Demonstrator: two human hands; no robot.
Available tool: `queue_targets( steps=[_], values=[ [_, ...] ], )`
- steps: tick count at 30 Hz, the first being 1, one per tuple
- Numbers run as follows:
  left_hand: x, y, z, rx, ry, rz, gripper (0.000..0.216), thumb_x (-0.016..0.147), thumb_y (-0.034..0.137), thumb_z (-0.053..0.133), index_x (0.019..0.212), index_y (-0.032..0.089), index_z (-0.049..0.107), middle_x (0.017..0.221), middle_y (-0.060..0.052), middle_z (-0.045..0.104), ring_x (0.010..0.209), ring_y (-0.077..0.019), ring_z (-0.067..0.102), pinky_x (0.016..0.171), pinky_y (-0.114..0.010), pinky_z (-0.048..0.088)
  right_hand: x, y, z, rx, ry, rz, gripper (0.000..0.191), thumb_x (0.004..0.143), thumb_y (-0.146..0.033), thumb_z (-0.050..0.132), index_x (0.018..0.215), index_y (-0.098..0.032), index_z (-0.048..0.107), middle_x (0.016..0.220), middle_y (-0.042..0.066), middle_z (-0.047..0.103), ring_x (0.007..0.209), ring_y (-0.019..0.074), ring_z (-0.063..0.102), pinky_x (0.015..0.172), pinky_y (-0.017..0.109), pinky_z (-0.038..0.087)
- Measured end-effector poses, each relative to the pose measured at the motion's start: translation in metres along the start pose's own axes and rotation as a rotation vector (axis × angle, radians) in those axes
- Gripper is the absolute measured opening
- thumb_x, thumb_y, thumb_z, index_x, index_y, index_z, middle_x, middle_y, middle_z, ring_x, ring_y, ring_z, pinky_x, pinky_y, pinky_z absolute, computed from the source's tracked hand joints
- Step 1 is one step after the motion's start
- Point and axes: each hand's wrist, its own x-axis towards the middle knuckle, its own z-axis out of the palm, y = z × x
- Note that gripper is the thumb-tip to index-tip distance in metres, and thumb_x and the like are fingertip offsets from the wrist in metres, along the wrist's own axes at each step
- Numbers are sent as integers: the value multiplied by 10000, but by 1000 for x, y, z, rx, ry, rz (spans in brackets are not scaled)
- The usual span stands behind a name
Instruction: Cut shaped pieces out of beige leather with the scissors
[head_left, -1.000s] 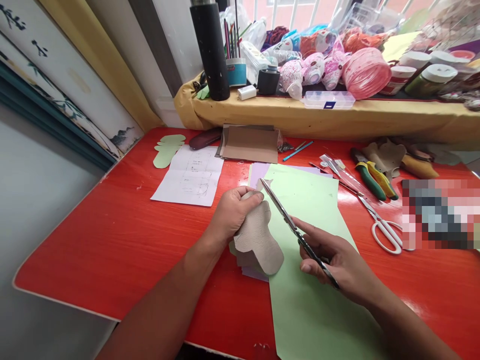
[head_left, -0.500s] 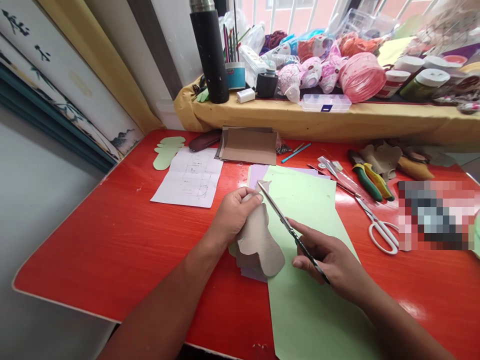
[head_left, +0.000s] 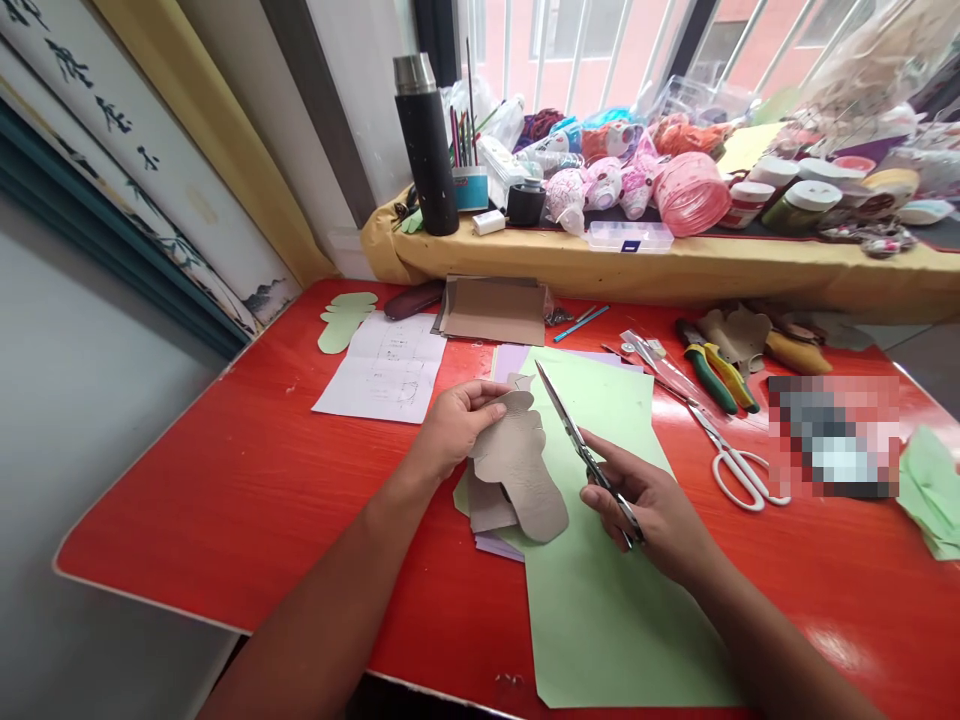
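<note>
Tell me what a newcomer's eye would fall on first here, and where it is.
Probably the bright red table, spreading across the lower view, with a large pale green sheet lying on it beneath the right hand. Next come the grey cutout in the left hand and the metal scissors in the right, near the middle. Behind, a tall black flask stands near the left end of the yellow-covered sill.
</note>
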Motion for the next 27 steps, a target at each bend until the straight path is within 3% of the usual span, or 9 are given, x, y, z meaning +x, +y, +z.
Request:
queue_targets(
  steps=[7, 27],
  values=[
    [0, 4, -3, 104, 33, 26, 268, 790, 251, 815, 1053, 214, 843, 1129, -97, 849, 1019, -248, 769, 881, -352, 587, 1, -4, -5, 5, 66, -28, 981, 876, -610, 836, 1649, -81, 543, 593, -98, 447, 457, 147, 442, 473, 302, 364],
    [6, -2, -7, 55, 23, 28, 308, 753, 261, 850, 1055, 201, 830, 1114, -107, 841, 984, -232, 750, 844, -343, 583, -1, -6, -2, -32, 10, -15, 1028, 896, -632, 806, 1678, -50, 480, 582, -112, 444, 496, 153, 425, 520, 318, 357]
  ],
)
